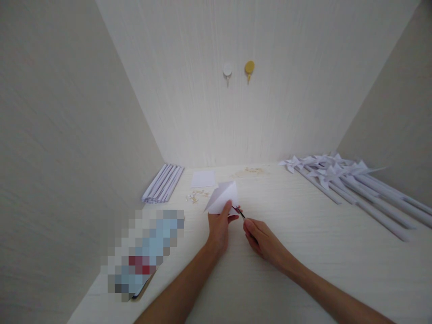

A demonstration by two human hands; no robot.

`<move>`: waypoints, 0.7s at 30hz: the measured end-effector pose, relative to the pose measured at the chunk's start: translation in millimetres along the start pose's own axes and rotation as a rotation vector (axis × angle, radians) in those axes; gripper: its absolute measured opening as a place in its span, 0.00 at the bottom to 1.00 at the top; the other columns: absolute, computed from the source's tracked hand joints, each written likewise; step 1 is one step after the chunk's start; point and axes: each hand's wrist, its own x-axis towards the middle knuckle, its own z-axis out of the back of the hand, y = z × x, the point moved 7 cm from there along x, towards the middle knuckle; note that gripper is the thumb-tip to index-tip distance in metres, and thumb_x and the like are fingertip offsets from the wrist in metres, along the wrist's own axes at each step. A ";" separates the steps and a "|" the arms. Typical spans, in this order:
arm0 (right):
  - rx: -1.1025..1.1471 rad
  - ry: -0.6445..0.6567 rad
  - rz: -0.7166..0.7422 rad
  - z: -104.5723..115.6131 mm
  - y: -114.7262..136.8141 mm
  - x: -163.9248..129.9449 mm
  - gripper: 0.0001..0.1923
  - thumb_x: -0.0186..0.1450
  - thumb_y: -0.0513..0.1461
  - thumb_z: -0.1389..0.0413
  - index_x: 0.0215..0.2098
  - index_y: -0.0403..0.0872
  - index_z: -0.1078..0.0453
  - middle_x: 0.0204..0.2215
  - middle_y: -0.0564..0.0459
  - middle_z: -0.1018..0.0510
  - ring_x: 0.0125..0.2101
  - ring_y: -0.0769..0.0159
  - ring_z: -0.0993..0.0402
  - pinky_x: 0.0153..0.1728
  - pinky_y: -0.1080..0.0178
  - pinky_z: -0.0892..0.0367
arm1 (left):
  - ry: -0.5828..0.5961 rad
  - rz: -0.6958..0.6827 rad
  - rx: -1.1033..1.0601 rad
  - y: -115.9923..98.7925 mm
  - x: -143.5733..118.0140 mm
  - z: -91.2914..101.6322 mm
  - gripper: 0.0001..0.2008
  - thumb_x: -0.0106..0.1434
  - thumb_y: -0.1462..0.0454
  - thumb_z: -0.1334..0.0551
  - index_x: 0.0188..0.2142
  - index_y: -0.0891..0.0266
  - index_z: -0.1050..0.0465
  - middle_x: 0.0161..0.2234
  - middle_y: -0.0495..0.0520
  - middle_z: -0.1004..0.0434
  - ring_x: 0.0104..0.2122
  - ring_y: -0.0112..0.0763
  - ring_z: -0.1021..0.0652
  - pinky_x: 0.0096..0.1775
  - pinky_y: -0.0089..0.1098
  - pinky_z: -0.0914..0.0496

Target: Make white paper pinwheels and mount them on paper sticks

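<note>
My left hand [219, 227] pinches a folded white paper triangle [223, 196] and holds it up above the pale table [303, 234]. My right hand [261, 238] grips small scissors [239, 212]. Their dark blades meet the lower edge of the paper, just right of my left thumb. Both forearms reach in from the bottom of the view.
A flat white paper square [203, 178] lies behind the hands, with small pins [196, 195] scattered beside it. Rolled paper sticks [163, 183] lie at the left wall. Several finished paper pinwheels [340, 175] are piled at the right. A blurred-out flat object [141, 252] sits near left. Two wall hooks [238, 70] are on the back panel.
</note>
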 end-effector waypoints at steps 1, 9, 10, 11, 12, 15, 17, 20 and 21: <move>0.002 -0.002 -0.002 -0.2 -0.4 0.0 0.21 0.61 0.49 0.63 0.15 0.47 0.50 0.11 0.61 0.48 0.12 0.76 0.54 0.13 0.69 0.55 | 0.002 0.001 0.001 0.1 0.0 -0.1 0.11 0.46 0.63 0.38 0.31 0.65 0.32 0.22 0.49 0.27 0.21 0.25 0.26 0.20 0.22 0.34; -0.001 0.007 -0.003 -0.9 2.8 -0.3 0.21 0.61 0.48 0.63 0.15 0.47 0.50 0.11 0.61 0.48 0.12 0.76 0.54 0.13 0.69 0.57 | 0.009 0.000 0.004 -0.2 0.3 0.2 0.11 0.46 0.63 0.38 0.31 0.65 0.32 0.22 0.49 0.27 0.21 0.25 0.26 0.21 0.23 0.35; -0.004 0.009 -0.002 -0.8 3.8 -0.7 0.21 0.61 0.48 0.63 0.15 0.47 0.50 0.11 0.61 0.48 0.12 0.76 0.54 0.13 0.69 0.57 | 0.012 0.000 0.006 -0.2 0.2 -0.2 0.11 0.46 0.63 0.38 0.31 0.65 0.32 0.22 0.49 0.27 0.21 0.25 0.26 0.21 0.23 0.34; -0.005 0.012 -0.003 -0.7 4.5 -1.0 0.21 0.61 0.48 0.63 0.15 0.47 0.50 0.10 0.61 0.48 0.12 0.76 0.54 0.13 0.69 0.57 | 0.016 -0.001 0.007 -0.3 0.2 -0.5 0.11 0.46 0.63 0.38 0.31 0.65 0.32 0.22 0.50 0.27 0.21 0.25 0.26 0.21 0.23 0.35; -0.004 0.017 -0.005 -0.9 4.8 -1.4 0.21 0.61 0.48 0.63 0.15 0.47 0.50 0.10 0.61 0.48 0.12 0.76 0.54 0.13 0.69 0.57 | 0.020 -0.002 0.008 -0.3 0.3 -0.7 0.11 0.46 0.63 0.38 0.30 0.66 0.32 0.22 0.50 0.27 0.21 0.25 0.26 0.21 0.23 0.35; 0.000 0.028 -0.006 -1.4 4.3 -1.9 0.21 0.61 0.48 0.63 0.15 0.47 0.50 0.09 0.62 0.48 0.11 0.76 0.54 0.12 0.69 0.57 | 0.012 -0.008 -0.005 -1.1 2.1 1.3 0.10 0.47 0.63 0.38 0.30 0.66 0.32 0.22 0.50 0.27 0.21 0.25 0.26 0.21 0.22 0.35; 0.007 0.021 -0.001 -1.1 3.4 -2.1 0.21 0.61 0.49 0.63 0.15 0.47 0.50 0.10 0.61 0.48 0.11 0.77 0.54 0.12 0.69 0.57 | -0.013 -0.015 -0.025 -2.6 4.5 4.8 0.09 0.47 0.63 0.39 0.29 0.66 0.32 0.21 0.50 0.27 0.21 0.24 0.26 0.21 0.21 0.35; 0.052 -0.006 -0.006 0.3 1.9 -3.0 0.21 0.61 0.50 0.61 0.15 0.47 0.49 0.10 0.62 0.48 0.11 0.77 0.55 0.11 0.69 0.58 | -0.024 -0.018 -0.060 -4.7 7.8 7.1 0.08 0.47 0.64 0.39 0.27 0.66 0.33 0.20 0.49 0.27 0.20 0.23 0.27 0.21 0.21 0.35; 0.080 -0.019 -0.010 1.1 1.7 -3.6 0.21 0.60 0.50 0.61 0.15 0.47 0.49 0.10 0.62 0.48 0.11 0.77 0.55 0.11 0.70 0.58 | -0.018 -0.017 -0.070 -5.2 8.3 6.7 0.08 0.46 0.64 0.39 0.27 0.66 0.33 0.20 0.49 0.27 0.20 0.23 0.27 0.21 0.21 0.35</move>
